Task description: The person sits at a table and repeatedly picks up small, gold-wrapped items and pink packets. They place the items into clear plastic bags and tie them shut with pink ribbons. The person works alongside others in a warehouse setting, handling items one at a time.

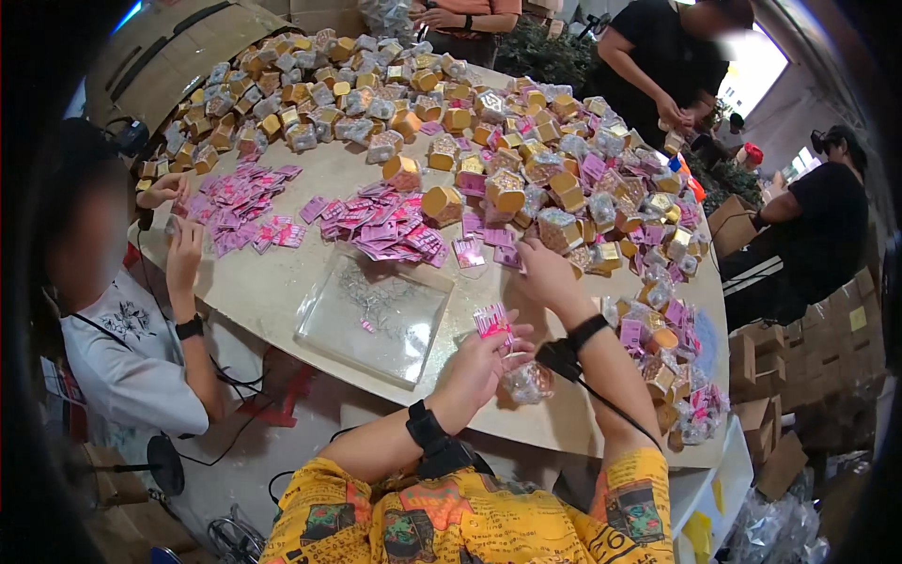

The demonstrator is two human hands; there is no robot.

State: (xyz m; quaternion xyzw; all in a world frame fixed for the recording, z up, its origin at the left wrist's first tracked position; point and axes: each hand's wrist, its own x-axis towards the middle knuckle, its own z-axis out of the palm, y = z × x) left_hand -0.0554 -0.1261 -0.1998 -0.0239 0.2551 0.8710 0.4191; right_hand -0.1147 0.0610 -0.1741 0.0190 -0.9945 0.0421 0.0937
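Observation:
My left hand (477, 371) is closed on a small stack of pink cards (491, 321), held up over the near edge of the table. Farther forward, my right hand (552, 277) has its fingers bent together at a pink card (507, 256) beside the pile of packages; its grip is partly hidden. A loose pink card (468, 252) lies left of it. Just right of my left hand, a clear-wrapped package (528, 383) sits on the table. A heap of pink cards (385, 224) lies beyond a shallow clear tray (413, 352) that contains small thin metallic-looking pieces.
Many gold-and-clear wrapped packages (451, 119) cover the far and right parts of the table (272, 301). At left, a person (141, 338) handles something small by another pink card heap (240, 202). Other people stand beyond the table. Cardboard boxes (808, 362) are stacked at right.

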